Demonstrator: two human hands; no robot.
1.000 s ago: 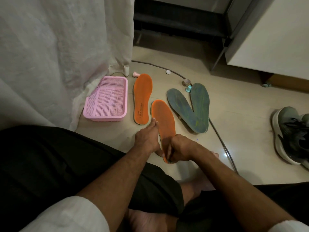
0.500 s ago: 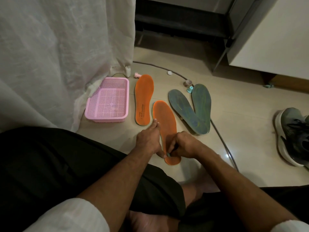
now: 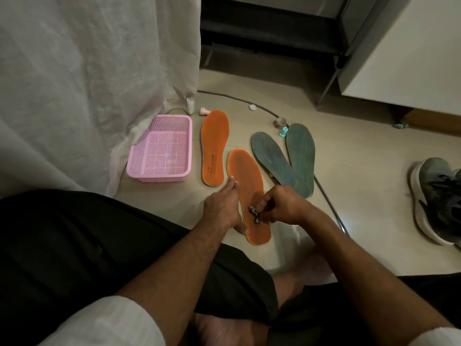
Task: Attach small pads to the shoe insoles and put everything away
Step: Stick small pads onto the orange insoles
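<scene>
Foam by the look of it, the near orange shoe insole (image 3: 245,178) lies flat on the floor, thin, light and bendy, so it should be pinned at its edge. The left hand (image 3: 222,208) does that, fingers straight along its left rim. The right hand (image 3: 282,208) has its grip pinched on a tiny pale pad (image 3: 254,214) over the heel end; small, probably sticky, best held by its edges.

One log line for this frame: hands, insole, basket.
left hand steadies near orange insole | right hand pinches small pad over heel | pink basket holds nothing
</scene>
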